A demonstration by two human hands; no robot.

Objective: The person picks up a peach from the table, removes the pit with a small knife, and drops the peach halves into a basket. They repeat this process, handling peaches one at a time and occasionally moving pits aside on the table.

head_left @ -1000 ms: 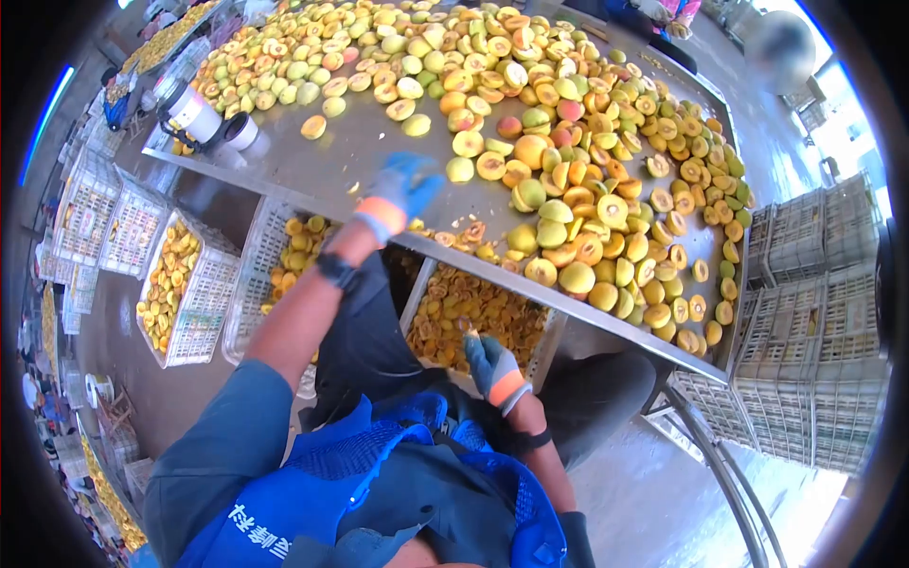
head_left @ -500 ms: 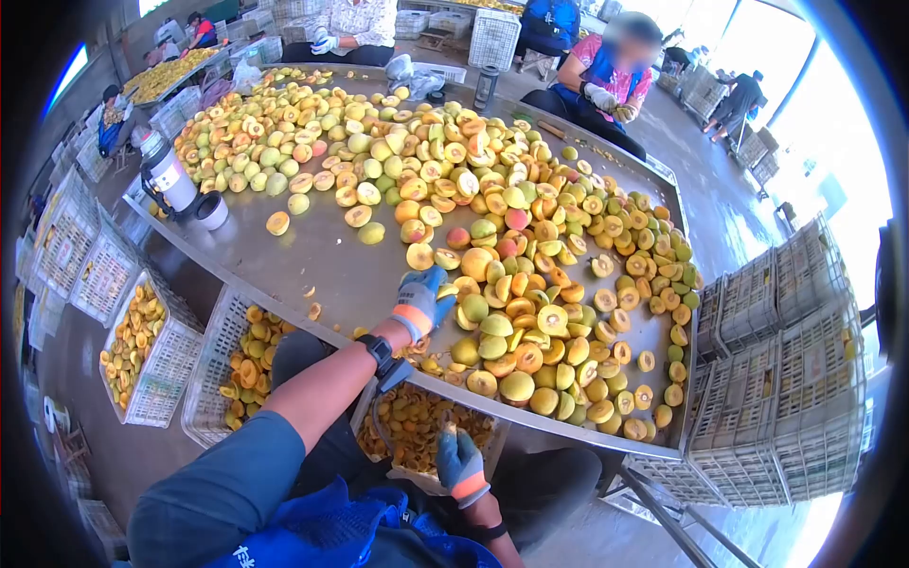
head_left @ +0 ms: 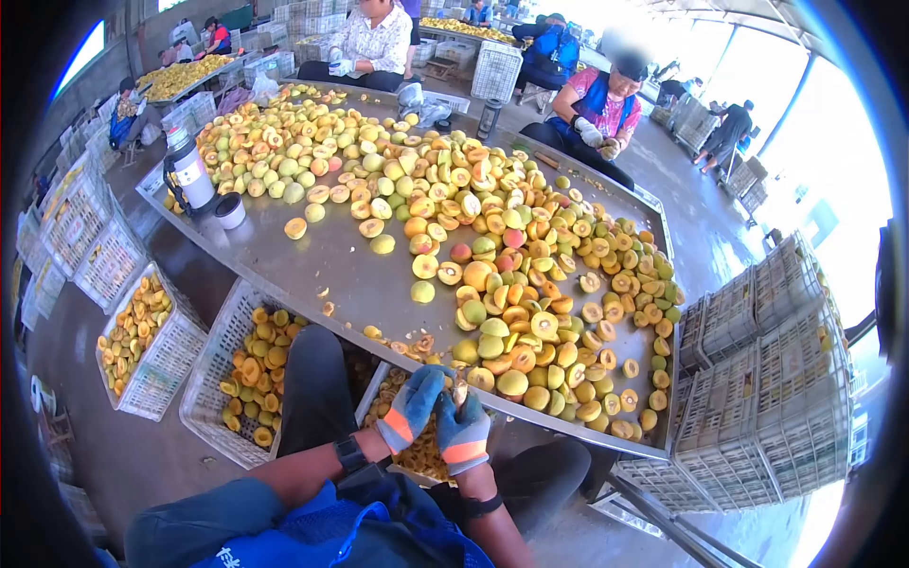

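My left hand [head_left: 413,409], in a blue and grey glove with an orange band, is closed near the table's front edge, its fingers curled. What it holds is hidden by the glove. Close beside it my right hand [head_left: 462,434], gloved alike, is closed around a small brownish thing that pokes up between the fingers, too small to name. Both hands are above a crate [head_left: 380,390] of fruit scraps between my knees. Ahead, halved yellow peaches [head_left: 511,382] lie heaped on the metal table [head_left: 312,254].
A thermos [head_left: 192,178] and a dark cup [head_left: 229,211] stand at the table's left. Crates of fruit halves [head_left: 189,383] sit on the floor at left. Stacked crates [head_left: 757,379] rise at right. Two people [head_left: 606,109] with gloved hands sit across the table.
My left hand has drawn back from the fruit pile to meet my right hand over the scrap crate. My right hand has risen slightly. The view has shifted a little.
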